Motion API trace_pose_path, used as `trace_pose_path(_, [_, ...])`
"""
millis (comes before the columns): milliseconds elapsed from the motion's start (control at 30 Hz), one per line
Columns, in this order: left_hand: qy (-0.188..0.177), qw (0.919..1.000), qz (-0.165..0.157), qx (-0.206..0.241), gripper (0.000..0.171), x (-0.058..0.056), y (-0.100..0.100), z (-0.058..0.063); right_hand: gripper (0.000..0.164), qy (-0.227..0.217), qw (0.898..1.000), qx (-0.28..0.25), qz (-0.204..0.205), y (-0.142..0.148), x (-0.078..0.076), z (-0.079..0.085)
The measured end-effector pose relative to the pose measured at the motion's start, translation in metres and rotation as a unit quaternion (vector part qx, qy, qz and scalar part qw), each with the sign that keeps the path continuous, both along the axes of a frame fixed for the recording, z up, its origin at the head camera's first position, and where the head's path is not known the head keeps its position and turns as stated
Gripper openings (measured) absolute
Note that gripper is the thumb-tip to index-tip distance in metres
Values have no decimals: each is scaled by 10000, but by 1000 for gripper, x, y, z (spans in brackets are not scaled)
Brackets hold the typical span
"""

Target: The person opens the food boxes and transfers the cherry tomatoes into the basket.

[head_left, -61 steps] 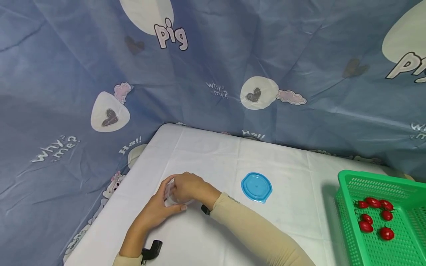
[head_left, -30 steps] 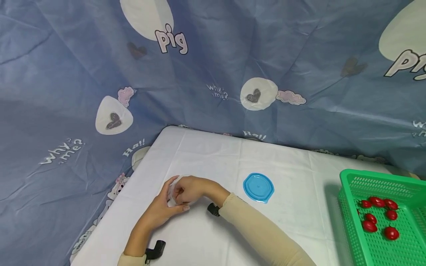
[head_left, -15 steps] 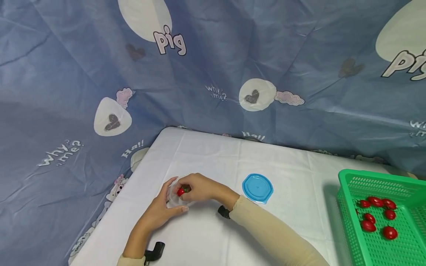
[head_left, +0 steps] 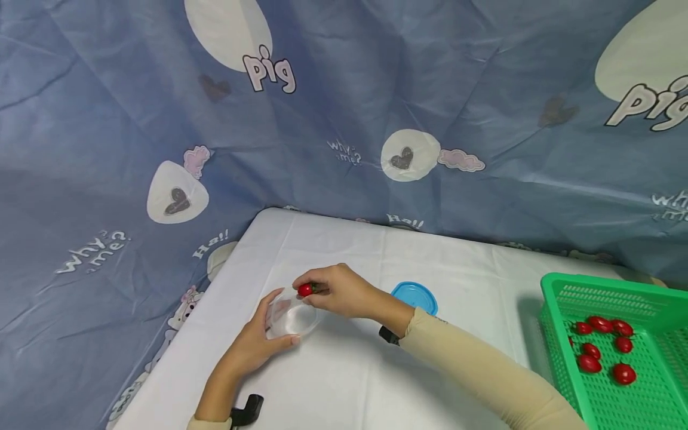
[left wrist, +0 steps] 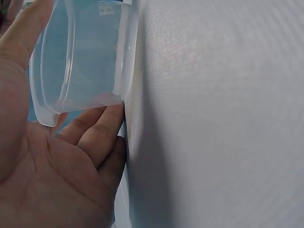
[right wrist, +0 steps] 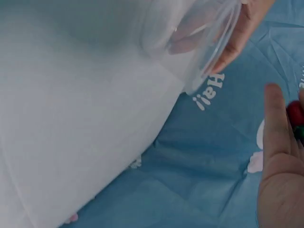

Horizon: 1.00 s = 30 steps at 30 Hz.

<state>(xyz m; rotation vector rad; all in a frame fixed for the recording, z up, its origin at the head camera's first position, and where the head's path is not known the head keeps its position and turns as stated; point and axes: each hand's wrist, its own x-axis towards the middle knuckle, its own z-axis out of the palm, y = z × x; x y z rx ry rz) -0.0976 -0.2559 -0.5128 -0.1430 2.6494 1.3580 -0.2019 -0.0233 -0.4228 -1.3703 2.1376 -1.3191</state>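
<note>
A clear plastic container (head_left: 294, 321) stands on the white-covered table, its mouth facing up and its bottom bare. My left hand (head_left: 251, 345) grips it from the left, thumb on the near side and fingers round the far side. In the left wrist view, the fingers lie against the wall of the container (left wrist: 92, 57). Just above the container's right rim, my right hand (head_left: 344, 291) pinches a red cherry tomato (head_left: 305, 289) with a green top. The right wrist view shows the tomato (right wrist: 295, 114) partly cut off at the edge, apart from the container (right wrist: 202, 57).
A blue lid (head_left: 412, 294) lies on the table (head_left: 344, 382) behind the right forearm, partly covered by it. At the right, a green basket (head_left: 618, 282) holds several red tomatoes (head_left: 623, 374). A blue printed cloth (head_left: 322, 107) hangs behind the table.
My right hand has come up out of the container and moved right, with the tomato now showing between its fingers. My left hand keeps its grip on the container.
</note>
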Motion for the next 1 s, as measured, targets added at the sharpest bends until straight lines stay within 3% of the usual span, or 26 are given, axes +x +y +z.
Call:
trace_pose_path(133, [56,9999,23,-84,103,0,-1,1,30,-202,9989,-421,-59,11,-1,12])
trace_pose_path(367, [77,9999,66,-128,103,1,-1,-1,27,-128,9973,-714,-75,35,0,25])
trace_pose_path(667, [94,9999,36,-85,102,1,-1,-2,27,651,9965,-349,-401,87,0,35])
trace_pose_path(1000, [89,9999,70,-122,103,2,-2,-2,29,1046,9860,-322,-1254,157,3,48])
